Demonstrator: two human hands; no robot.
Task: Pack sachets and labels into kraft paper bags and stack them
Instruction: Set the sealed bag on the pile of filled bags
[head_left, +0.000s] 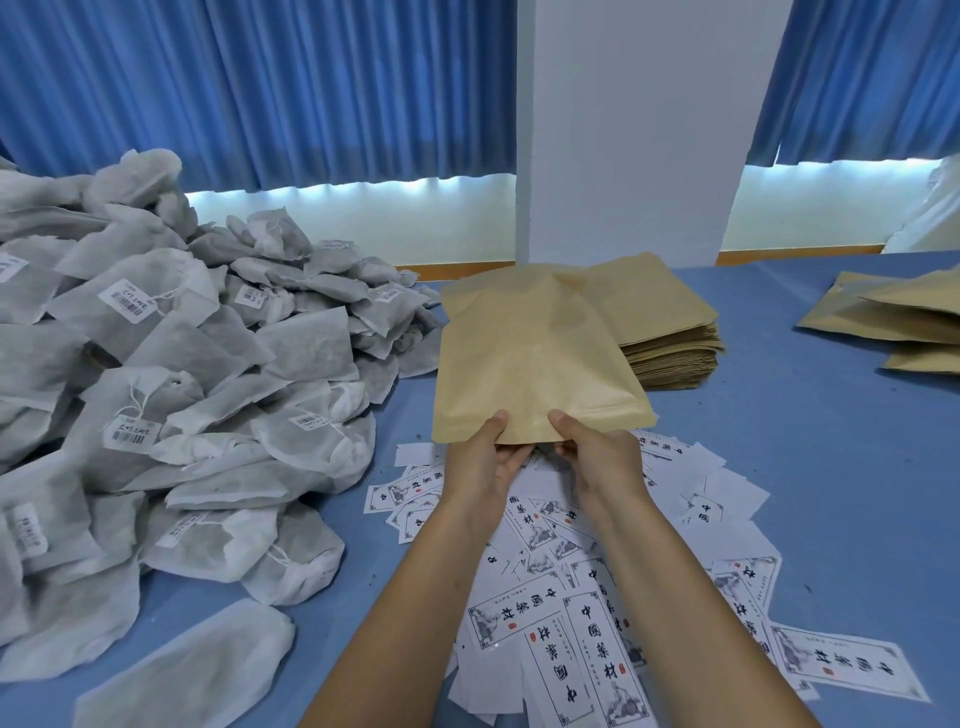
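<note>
I see the left hand (485, 457) and right hand (597, 452) each pinching the near edge of a kraft paper bag (530, 353) above scattered labels (587, 623), beside heaped sachets (182, 364), probably to spread its mouth for filling.

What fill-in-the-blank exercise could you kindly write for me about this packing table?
1. The left hand and right hand hold ____ kraft bag between them.
2. The sachets are piled to the bag's ____.
3. The labels lie scattered on a ____ table.
Missing words: one; left; blue.
</note>
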